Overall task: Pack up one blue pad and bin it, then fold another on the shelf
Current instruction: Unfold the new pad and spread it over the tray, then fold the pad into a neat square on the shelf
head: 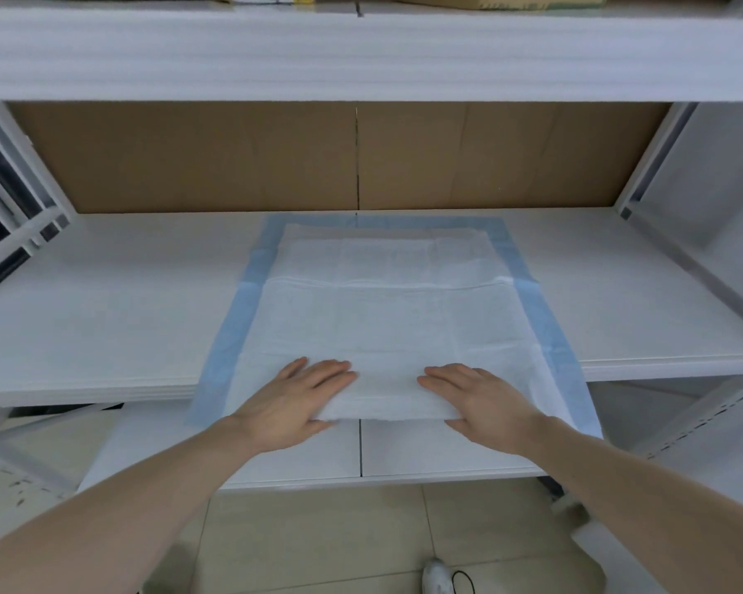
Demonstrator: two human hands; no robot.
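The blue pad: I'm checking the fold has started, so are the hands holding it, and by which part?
Both hands, left and right, hold the blue pad by its near edge, which is turned up; fingers lie flat on top.

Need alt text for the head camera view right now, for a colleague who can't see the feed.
Both hands, the left hand and the right hand, grip the near edge of a blue-bordered pad spread on a white shelf, thumbs under the edge, fingers flat on top. The pad's near end overhangs the shelf front; brown cardboard lines the back.
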